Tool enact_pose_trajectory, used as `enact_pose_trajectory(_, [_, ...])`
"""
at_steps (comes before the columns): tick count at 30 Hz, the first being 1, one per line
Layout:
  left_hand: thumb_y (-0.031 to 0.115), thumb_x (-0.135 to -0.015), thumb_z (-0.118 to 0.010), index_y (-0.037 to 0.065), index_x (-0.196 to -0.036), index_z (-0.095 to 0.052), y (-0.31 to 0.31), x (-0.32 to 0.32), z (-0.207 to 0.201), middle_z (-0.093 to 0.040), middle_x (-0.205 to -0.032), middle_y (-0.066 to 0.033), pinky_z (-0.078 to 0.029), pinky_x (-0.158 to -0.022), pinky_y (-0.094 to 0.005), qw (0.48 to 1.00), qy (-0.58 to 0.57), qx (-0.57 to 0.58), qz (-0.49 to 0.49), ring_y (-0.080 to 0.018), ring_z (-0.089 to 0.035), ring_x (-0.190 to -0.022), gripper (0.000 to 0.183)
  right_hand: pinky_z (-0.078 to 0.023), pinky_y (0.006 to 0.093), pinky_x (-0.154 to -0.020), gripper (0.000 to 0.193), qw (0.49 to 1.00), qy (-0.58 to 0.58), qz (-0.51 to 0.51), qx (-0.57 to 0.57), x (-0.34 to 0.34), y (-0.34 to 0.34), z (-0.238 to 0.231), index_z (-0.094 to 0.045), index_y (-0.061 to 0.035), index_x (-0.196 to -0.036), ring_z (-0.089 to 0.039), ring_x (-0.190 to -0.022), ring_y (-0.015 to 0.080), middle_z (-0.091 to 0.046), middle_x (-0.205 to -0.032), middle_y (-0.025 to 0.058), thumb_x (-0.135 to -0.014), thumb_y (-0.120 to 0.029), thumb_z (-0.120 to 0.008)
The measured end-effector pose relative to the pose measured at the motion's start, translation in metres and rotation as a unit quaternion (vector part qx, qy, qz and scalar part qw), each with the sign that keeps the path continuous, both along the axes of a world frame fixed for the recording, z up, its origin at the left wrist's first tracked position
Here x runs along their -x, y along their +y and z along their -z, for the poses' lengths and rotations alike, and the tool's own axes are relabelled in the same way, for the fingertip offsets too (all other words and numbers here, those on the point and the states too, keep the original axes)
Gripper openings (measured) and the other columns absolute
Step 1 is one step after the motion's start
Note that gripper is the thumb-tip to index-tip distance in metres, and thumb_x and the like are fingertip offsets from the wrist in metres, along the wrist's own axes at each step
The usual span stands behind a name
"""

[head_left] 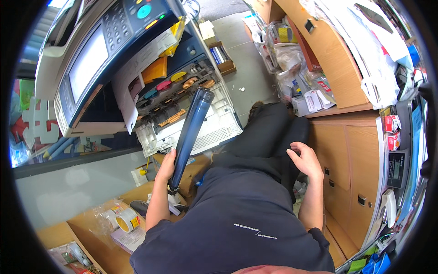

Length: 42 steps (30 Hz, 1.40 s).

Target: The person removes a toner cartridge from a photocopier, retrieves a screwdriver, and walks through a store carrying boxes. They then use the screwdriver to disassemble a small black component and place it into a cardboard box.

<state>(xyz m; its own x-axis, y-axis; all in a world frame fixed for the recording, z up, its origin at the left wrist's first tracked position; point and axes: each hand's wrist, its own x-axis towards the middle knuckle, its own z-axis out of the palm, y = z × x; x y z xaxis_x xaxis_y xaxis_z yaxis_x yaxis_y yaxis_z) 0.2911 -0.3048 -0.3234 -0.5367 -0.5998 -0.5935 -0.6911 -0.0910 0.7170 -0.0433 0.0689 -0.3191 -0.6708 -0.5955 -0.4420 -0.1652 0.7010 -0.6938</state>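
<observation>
A long, dark blue, glossy drum unit (191,125) with black end pieces slants upright in front of the opened printer. My left hand (167,165) grips it near its lower end, with most of the fingers hidden behind it. Beyond the unit, the printer's front cover (216,135) lies folded down, baring a row of coloured parts: a pink tab (163,85), a yellow tab (178,76) and orange levers (172,118). My right hand (305,160) hangs beside my right thigh, holding nothing, its thumb and fingers apart.
The printer's control panel (114,41) rises at the upper left, with loose papers (130,96) below it. Wooden cabinets (340,157) stand close on my right, their open shelf full of bagged goods (292,59). At lower left, a cardboard box (100,237) holds tape rolls (127,220).
</observation>
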Motion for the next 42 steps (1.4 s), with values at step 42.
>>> enact_pose_trajectory(42, [0.059, -0.106, -0.029, -0.004, -0.112, -0.066, 0.003, 0.216, 0.004, -0.065, -0.095, -0.0068, -0.045, -0.082, -0.0298, 0.99, -0.042, -0.135, -0.023, -0.0144, -0.054, -0.085, 0.073, -0.052, 0.0401, -0.089, 0.036, 0.999, 0.018, 0.007, 0.031, 0.129, -0.018, 0.023, -0.064, 0.0028, -0.114, -0.066, -0.101, 0.0335, -0.068, -0.108, 0.0212, -0.09, -0.024, -0.07])
